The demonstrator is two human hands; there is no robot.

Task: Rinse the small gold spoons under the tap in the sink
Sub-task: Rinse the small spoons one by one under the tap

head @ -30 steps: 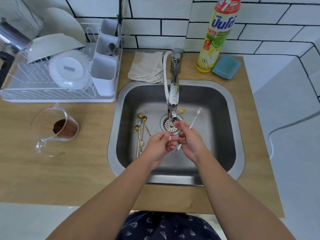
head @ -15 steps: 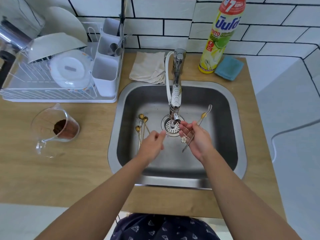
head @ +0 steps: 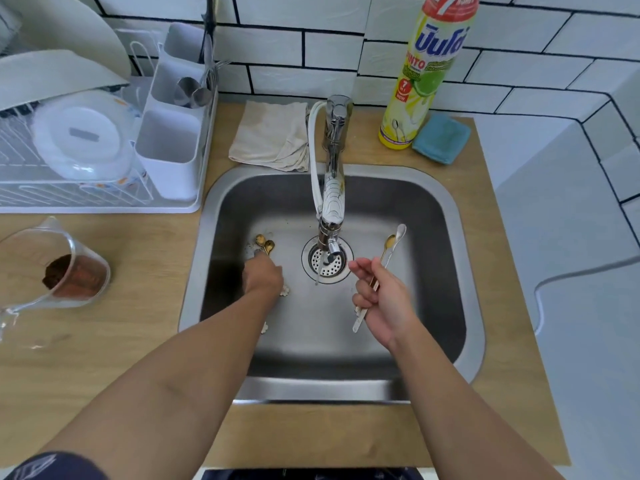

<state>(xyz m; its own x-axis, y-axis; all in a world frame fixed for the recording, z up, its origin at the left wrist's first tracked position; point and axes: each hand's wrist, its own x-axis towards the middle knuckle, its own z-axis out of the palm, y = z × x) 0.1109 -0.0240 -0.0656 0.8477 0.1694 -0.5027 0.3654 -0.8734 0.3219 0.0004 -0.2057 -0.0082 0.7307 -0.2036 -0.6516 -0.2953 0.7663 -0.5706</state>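
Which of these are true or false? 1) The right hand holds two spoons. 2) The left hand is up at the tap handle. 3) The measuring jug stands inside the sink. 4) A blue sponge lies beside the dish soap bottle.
1) True: the right hand holds a small gold spoon and a slim silver spoon.
2) False: the left hand is down on the small gold spoons lying in the steel sink.
3) False: the clear measuring jug sits on the wooden counter.
4) True: the blue sponge lies beside the yellow dish soap bottle.
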